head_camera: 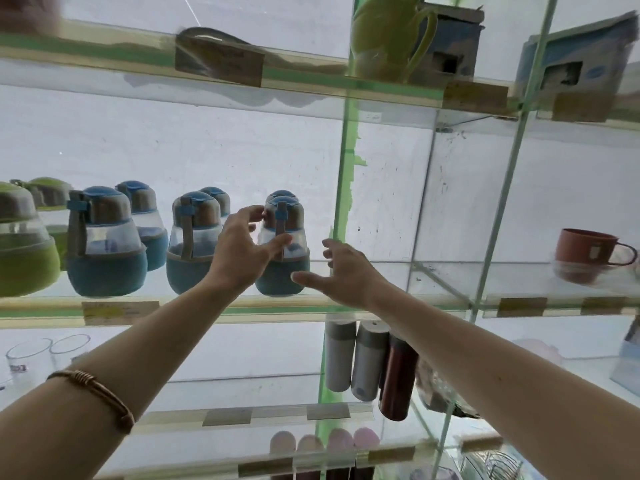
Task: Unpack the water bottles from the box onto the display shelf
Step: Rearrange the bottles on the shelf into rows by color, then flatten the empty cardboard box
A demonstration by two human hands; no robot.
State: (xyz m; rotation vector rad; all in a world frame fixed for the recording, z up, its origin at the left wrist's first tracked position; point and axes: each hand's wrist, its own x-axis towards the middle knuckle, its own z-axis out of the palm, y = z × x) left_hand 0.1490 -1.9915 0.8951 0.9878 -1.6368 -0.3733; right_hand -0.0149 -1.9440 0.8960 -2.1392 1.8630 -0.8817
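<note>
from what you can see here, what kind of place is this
Likely a housewares shop display. Glass shelves carry paper price labels, and matching blue water bottles stand in rows, with flasks below and a red mug to the right.

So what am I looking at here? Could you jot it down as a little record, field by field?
place: glass display shelf
goods on it: blue water bottles, green bottles at far left
left hand: fingers spread around the rightmost blue bottle
right hand: open, beside that bottle, holding nothing
right compartment: red mug
shelf below: flasks
box: not in view
</note>
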